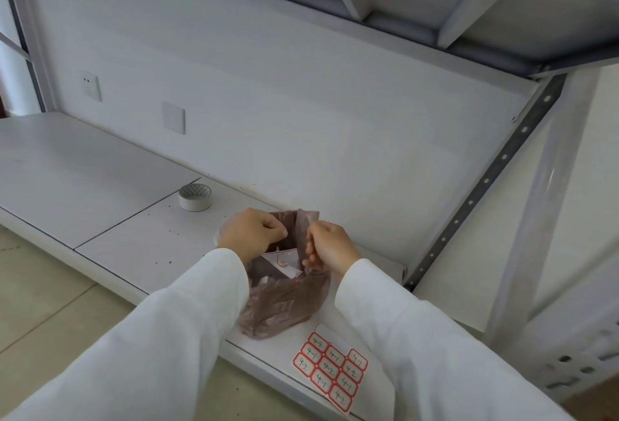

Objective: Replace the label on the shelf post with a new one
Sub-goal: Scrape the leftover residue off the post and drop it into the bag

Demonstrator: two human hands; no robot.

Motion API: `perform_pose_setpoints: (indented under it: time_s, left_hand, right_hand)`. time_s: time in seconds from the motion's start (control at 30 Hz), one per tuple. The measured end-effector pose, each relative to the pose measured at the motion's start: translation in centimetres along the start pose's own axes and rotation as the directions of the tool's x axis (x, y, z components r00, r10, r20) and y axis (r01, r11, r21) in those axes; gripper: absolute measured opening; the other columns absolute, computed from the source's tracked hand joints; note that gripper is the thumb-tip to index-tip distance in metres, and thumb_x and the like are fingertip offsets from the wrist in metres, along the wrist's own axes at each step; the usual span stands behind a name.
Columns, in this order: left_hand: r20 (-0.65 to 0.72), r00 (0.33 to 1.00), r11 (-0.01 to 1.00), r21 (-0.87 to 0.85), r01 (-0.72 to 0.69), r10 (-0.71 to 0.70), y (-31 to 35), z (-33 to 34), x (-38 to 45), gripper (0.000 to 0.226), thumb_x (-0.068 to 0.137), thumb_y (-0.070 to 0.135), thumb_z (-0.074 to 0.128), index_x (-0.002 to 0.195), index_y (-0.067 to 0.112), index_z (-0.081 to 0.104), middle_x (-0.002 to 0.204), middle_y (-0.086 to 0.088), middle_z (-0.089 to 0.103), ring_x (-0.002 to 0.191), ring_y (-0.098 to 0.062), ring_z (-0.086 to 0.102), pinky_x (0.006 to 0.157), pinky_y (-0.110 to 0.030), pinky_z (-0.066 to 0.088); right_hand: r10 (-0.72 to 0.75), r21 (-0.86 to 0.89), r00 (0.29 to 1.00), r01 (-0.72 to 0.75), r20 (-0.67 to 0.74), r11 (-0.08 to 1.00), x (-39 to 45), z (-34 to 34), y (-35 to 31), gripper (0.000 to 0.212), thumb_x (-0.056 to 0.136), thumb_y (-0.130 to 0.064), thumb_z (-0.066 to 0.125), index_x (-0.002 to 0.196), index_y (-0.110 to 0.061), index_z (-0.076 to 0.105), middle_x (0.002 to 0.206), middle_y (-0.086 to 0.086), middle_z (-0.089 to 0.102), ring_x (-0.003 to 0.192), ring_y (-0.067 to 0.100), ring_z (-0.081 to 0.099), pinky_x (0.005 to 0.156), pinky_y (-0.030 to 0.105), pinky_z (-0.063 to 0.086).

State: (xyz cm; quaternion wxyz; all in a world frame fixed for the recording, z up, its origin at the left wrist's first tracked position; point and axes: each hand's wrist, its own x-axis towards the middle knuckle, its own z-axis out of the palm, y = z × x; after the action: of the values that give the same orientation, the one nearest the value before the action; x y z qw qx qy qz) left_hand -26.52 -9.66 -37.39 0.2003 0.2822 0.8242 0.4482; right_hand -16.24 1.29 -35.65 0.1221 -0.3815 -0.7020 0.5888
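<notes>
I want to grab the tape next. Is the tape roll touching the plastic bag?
Apart. The head view shows the tape roll standing on the shelf behind and left of the plastic bag, with bare shelf surface plainly between them.

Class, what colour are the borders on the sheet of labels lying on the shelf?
Red, on the label sheet; seen in the head view.

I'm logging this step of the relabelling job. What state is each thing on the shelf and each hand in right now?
Plastic bag: standing on the shelf, mouth held open, a used label visible inside.
Left hand: pinching the bag's left rim.
Right hand: gripping the bag's right rim.
Label sheet: lying flat near the shelf's front edge, handwritten labels on it, untouched.
Tape roll: lying flat on the shelf, untouched.
Shelf post: no label visible on it.
</notes>
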Motion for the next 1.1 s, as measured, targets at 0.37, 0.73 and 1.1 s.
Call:
perform_pose_setpoints:
  time_s: [0.37,0.73,1.1]
  left_hand:
    - [0.177,0.978,0.951,-0.304,-0.055,0.113,1.9,0.1,-1.0,0.015,0.091,0.027,0.058,0.080,0.029,0.068,0.066,0.013,0.062,0.057,-0.002,0.051,0.057,-0.013,0.042]
    - [0.202,0.976,0.923,-0.384,-0.001,0.085,1.7,-0.4,-0.8,0.010,0.084,0.025,0.068,0.074,0.025,0.070,0.059,0.014,0.065,0.061,-0.007,0.054,0.062,-0.019,0.044]
    - [0.220,0.974,0.938,-0.345,0.024,0.056,2.8,0.4,-1.4,0.020,0.093,0.028,0.055,0.075,0.021,0.053,0.074,0.006,0.060,0.062,-0.005,0.054,0.059,-0.017,0.041]
  right_hand:
    - [-0.019,0.039,0.985,0.013,0.174,0.999,-0.3,-0.9,0.2,0.023,0.088,-0.031,0.062,0.072,-0.016,0.057,0.058,-0.005,0.050,0.047,0.005,0.046,0.055,0.021,0.048]
    - [0.052,0.159,0.970,-0.091,0.239,0.983,-0.4,-1.3,0.6,0.022,0.082,-0.037,0.069,0.078,-0.019,0.056,0.064,-0.007,0.051,0.053,0.003,0.048,0.063,0.022,0.049]
    - [0.037,0.191,0.979,-0.076,0.200,0.979,-0.2,-1.2,0.9,0.024,0.080,-0.041,0.070,0.079,-0.020,0.058,0.070,-0.006,0.055,0.059,0.005,0.051,0.063,0.023,0.050]
